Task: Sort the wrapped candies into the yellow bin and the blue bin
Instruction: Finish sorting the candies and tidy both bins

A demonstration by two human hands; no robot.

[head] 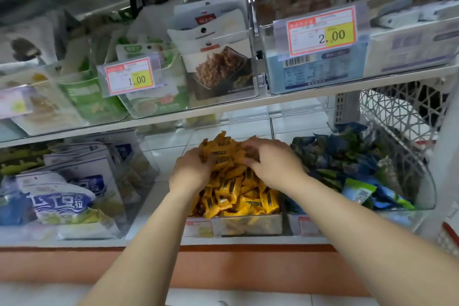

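A bunch of yellow candies (223,154) is held between the left hand (192,169) and the right hand (273,161), over the yellow bin (248,225) on the lower shelf (248,240). Each grip is curled round wrappers. Blue candies (347,156) are piled in the blue bin (402,216) just beside it, on the right.

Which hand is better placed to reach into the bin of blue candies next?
Probably the right hand. It lies at the right side of the yellow candies, next to the blue bin; the left hand would need to cross over it.
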